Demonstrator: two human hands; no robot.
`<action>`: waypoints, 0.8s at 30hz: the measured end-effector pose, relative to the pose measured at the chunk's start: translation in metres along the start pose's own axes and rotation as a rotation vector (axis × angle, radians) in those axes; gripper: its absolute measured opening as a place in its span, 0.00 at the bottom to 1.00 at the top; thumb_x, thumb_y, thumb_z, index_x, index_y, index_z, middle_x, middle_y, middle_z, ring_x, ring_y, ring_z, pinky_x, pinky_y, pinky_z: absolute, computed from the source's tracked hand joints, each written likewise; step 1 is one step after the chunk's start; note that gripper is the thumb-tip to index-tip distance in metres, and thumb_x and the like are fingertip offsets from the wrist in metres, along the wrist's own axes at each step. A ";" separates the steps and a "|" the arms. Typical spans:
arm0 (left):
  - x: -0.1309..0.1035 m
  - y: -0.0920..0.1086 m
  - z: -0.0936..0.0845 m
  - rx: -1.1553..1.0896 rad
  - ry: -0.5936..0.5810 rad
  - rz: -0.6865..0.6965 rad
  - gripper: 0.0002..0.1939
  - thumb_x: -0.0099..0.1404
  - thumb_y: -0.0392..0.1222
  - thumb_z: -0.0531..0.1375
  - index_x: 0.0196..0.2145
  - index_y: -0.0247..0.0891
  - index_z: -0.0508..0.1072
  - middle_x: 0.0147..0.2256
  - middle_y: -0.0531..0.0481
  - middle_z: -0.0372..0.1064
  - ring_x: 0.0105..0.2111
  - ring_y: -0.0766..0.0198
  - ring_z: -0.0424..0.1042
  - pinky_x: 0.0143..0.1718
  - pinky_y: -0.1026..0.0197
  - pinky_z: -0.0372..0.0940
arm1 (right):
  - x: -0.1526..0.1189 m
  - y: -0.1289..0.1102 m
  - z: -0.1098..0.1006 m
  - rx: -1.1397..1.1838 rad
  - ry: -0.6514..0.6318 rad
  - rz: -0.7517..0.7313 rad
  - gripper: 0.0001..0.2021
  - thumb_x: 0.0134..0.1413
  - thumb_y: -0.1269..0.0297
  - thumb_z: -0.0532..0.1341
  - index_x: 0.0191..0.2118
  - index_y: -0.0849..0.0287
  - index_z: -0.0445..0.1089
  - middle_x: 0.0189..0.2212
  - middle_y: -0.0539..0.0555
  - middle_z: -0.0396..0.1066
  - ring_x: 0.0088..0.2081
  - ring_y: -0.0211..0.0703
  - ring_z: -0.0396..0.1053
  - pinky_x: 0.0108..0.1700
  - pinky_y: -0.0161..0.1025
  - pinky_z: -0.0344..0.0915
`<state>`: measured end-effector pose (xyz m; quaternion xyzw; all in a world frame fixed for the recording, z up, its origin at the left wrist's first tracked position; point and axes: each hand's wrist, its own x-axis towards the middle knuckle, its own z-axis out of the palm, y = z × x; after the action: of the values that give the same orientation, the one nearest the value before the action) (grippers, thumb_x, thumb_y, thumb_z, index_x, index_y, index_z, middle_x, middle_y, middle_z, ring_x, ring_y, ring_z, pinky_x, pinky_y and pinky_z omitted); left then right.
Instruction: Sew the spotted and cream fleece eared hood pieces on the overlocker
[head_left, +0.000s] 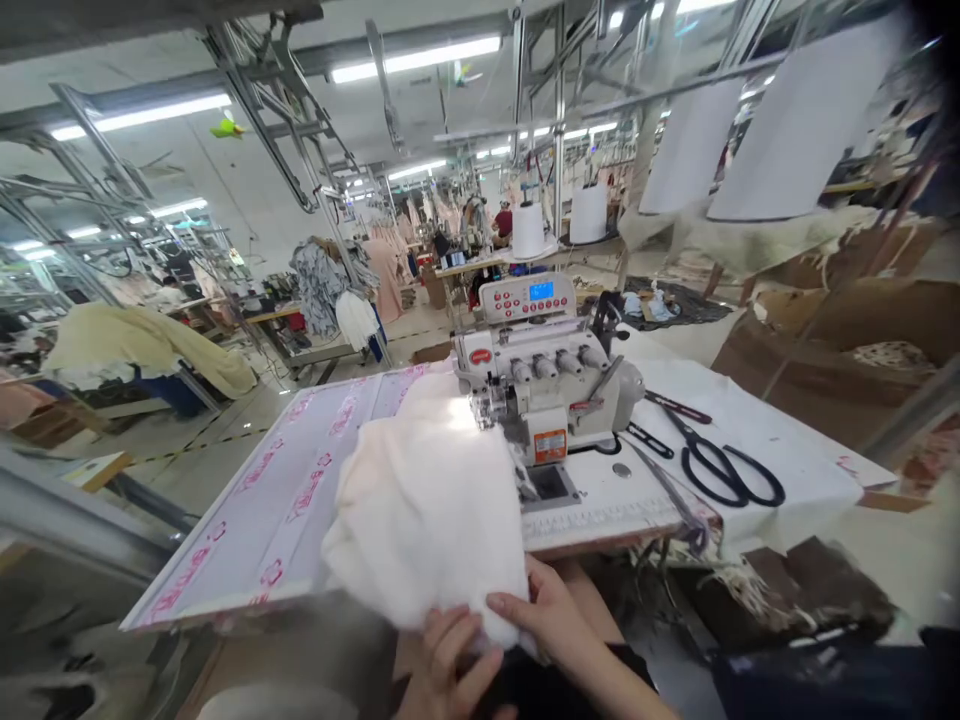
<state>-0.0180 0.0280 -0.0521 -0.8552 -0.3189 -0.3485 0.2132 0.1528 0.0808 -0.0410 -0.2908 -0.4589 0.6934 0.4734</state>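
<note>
Right hand (541, 612) pinches the near edge of the white fabric (431, 510), thumb on top, and the left hand (450, 655) grips beside it. The cloth drapes off the counter (262, 500), left of the sewing machine (544, 375).

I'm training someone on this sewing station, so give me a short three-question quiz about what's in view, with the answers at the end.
1. Multiple choice: which of these lies to the right of the sewing machine?
A) a hammer
B) black-handled scissors
C) a drinking cup

2. True or false: the left hand and the right hand are both at the near edge of the white fabric.

3. Fill in the blank: the lit display on the machine's control panel is ____ in colour.

Key: 1. B; 2. true; 3. blue
</note>
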 end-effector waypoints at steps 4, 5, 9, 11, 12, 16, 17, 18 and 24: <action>-0.041 0.008 0.012 0.043 -0.091 -0.322 0.22 0.56 0.34 0.54 0.49 0.40 0.57 0.51 0.38 0.52 0.53 0.48 0.55 0.45 0.43 0.62 | -0.022 0.019 0.001 -0.099 -0.128 0.112 0.17 0.43 0.55 0.64 0.34 0.65 0.72 0.29 0.53 0.72 0.32 0.44 0.67 0.37 0.40 0.63; -0.043 0.005 0.011 0.038 -0.090 -0.342 0.22 0.56 0.34 0.54 0.49 0.41 0.56 0.52 0.38 0.51 0.53 0.49 0.55 0.46 0.43 0.61 | -0.027 0.022 0.002 -0.104 -0.122 0.101 0.17 0.44 0.56 0.64 0.36 0.64 0.71 0.31 0.54 0.72 0.33 0.45 0.67 0.39 0.41 0.63; -0.033 -0.007 -0.006 0.036 -0.070 -0.307 0.18 0.57 0.32 0.54 0.46 0.42 0.62 0.50 0.41 0.51 0.51 0.50 0.55 0.47 0.43 0.58 | -0.040 0.020 0.009 -0.081 -0.102 0.058 0.17 0.47 0.59 0.63 0.43 0.62 0.68 0.37 0.55 0.72 0.41 0.46 0.67 0.45 0.44 0.61; -0.028 -0.006 -0.022 0.039 -0.065 -0.259 0.15 0.57 0.33 0.54 0.43 0.42 0.65 0.47 0.42 0.53 0.49 0.51 0.57 0.46 0.46 0.59 | -0.044 0.017 0.012 -0.037 -0.096 0.079 0.17 0.47 0.59 0.63 0.43 0.61 0.68 0.37 0.55 0.72 0.40 0.45 0.67 0.44 0.44 0.62; -0.027 -0.003 -0.031 0.037 -0.060 -0.242 0.14 0.57 0.34 0.54 0.43 0.43 0.66 0.45 0.43 0.55 0.47 0.53 0.58 0.45 0.48 0.59 | -0.046 0.016 0.014 -0.009 -0.082 0.096 0.17 0.47 0.58 0.63 0.43 0.61 0.68 0.37 0.55 0.72 0.39 0.45 0.68 0.43 0.43 0.63; -0.037 0.015 -0.050 0.020 -0.014 -0.243 0.19 0.55 0.31 0.58 0.45 0.40 0.63 0.37 0.46 0.58 0.38 0.61 0.62 0.44 0.51 0.60 | -0.054 0.016 0.022 0.072 -0.038 0.157 0.19 0.43 0.56 0.65 0.41 0.62 0.68 0.35 0.56 0.73 0.36 0.45 0.69 0.41 0.44 0.64; -0.041 0.018 -0.049 0.014 -0.013 -0.257 0.21 0.54 0.31 0.59 0.46 0.39 0.61 0.37 0.47 0.58 0.38 0.62 0.63 0.44 0.51 0.60 | -0.055 0.016 0.024 0.077 -0.053 0.166 0.19 0.42 0.57 0.65 0.40 0.63 0.69 0.35 0.56 0.73 0.36 0.45 0.69 0.41 0.44 0.64; -0.045 0.020 -0.046 0.012 -0.012 -0.276 0.22 0.54 0.30 0.59 0.46 0.39 0.60 0.38 0.46 0.58 0.39 0.61 0.63 0.44 0.51 0.60 | -0.057 0.017 0.027 0.084 -0.077 0.177 0.18 0.42 0.57 0.66 0.39 0.63 0.70 0.34 0.56 0.73 0.35 0.45 0.70 0.42 0.44 0.64; -0.042 0.007 -0.041 -0.079 -0.065 -0.395 0.16 0.58 0.28 0.50 0.43 0.40 0.63 0.48 0.42 0.56 0.52 0.53 0.55 0.48 0.45 0.58 | -0.069 0.016 0.034 0.123 -0.101 0.224 0.18 0.43 0.60 0.66 0.41 0.64 0.71 0.34 0.57 0.74 0.37 0.47 0.70 0.46 0.47 0.62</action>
<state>-0.0554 -0.0174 -0.0563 -0.7945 -0.4733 -0.3680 0.0967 0.1441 0.0026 -0.0438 -0.2756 -0.4034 0.7825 0.3862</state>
